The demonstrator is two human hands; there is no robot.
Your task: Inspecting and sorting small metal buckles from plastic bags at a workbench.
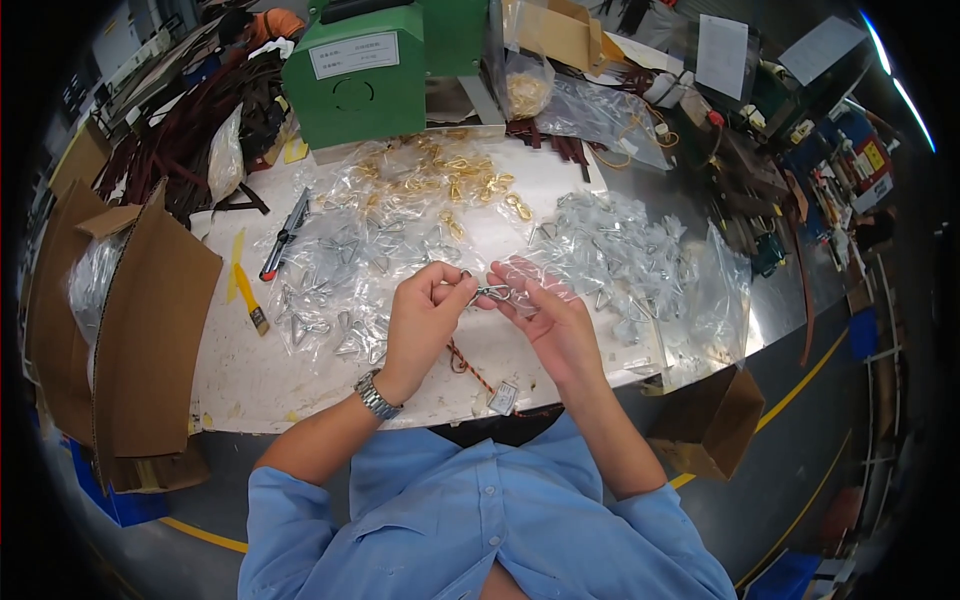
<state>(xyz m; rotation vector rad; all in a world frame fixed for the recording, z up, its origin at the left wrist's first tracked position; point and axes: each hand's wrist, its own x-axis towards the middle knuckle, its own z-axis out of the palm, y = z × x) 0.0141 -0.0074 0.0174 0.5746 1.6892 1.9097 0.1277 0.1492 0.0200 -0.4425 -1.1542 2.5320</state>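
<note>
Over the near middle of the table, my left hand [428,312] pinches one end of a silver metal clasp [493,293], which looks like a snap hook. Beside it, my right hand [562,325] is closed on a small clear plastic bag [540,284], its fingertips close to the clasp's other end. Whether the clasp lies partly inside the bag I cannot tell. Just beyond my left hand spread silver clasps in clear bags [345,250], with gold clasps [440,170] behind them. To the right is a heap of small clear bags with silver pieces [620,250].
A utility knife [288,235] and a yellow-handled brush [250,300] lie at left near an open cardboard box [150,330]. A green machine [360,85] stands at the back. A cord with a tag [503,397] lies at the front edge; another box [708,425] sits below right.
</note>
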